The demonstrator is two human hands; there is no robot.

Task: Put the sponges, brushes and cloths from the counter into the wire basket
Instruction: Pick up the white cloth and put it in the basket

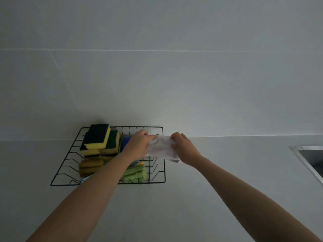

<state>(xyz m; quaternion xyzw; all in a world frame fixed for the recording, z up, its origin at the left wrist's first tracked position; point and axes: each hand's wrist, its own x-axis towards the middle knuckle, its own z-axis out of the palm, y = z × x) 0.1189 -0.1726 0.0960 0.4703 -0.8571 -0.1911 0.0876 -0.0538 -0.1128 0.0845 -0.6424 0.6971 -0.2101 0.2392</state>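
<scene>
You are stretching a crumpled white cloth [162,148], your left hand [138,145] and right hand [185,148] each keeping a closed grip on it, above the black wire basket [158,127] holding stacked yellow-and-green sponges [99,140].

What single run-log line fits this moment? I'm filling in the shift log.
step: cloth to basket | left hand and right hand: both gripping white cloth | position: above wire basket right side | sponges: already inside

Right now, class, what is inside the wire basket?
The wire basket holds stacked yellow sponges, green cloths and something blue. The left forearm and white cloth cover the rest.
</scene>
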